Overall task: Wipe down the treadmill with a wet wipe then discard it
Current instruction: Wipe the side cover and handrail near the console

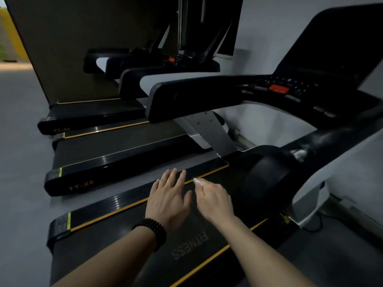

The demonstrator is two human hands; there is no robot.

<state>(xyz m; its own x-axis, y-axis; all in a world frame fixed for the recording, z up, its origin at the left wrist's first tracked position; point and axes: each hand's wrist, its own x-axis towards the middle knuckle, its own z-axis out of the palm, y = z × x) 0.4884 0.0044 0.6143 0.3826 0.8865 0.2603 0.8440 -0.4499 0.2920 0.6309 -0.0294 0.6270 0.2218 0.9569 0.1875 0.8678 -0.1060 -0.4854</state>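
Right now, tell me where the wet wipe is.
In the head view the wet wipe is pinched in the right hand, over the treadmill belt near its yellow-edged side rail, just right of the left hand.

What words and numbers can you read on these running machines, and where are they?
"FITNESS": grey letters on the belt of the nearest treadmill, upside down from here.
"TT-X6": gold letters on the end cap of the next treadmill.
"TT-X..." on the third treadmill's end cap: rest too blurred to read.
Console buttons beside the red one: too small and dark to read.
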